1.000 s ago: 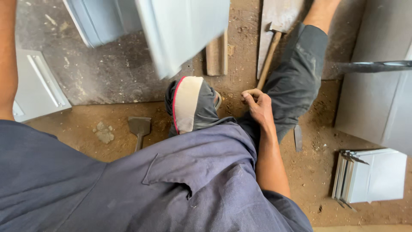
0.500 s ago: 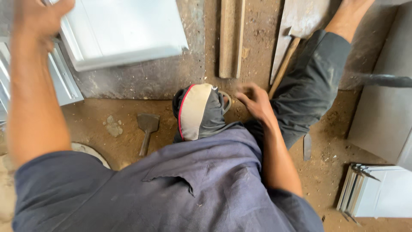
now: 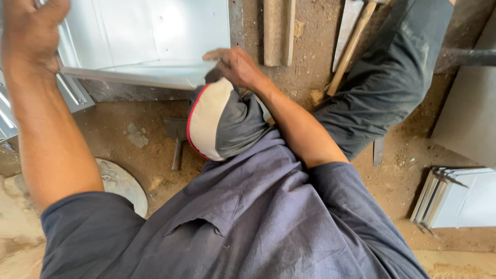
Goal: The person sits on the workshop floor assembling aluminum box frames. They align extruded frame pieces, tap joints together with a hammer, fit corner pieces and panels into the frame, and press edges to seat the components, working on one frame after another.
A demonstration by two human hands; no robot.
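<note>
Both our hands now grip the folded metal sheet [image 3: 150, 41], left hand [image 3: 31, 31] and right hand [image 3: 232, 64] clamped on opposite edges, having lifted it nearer over the dirt floor [image 3: 139, 139].

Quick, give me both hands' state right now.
Left hand: closed on the left edge of the metal sheet.
Right hand: gripping the sheet's near edge.

1. Right hand [image 3: 235, 64] left the dirt floor by the knee, now up at the near right corner of the folded grey sheet-metal panel [image 3: 150, 39], fingers on its edge.
2. Left hand [image 3: 31, 31] now gripping the panel's left edge, arm raised.
3. Panel pulled closer, lying flatter across the top.
</note>
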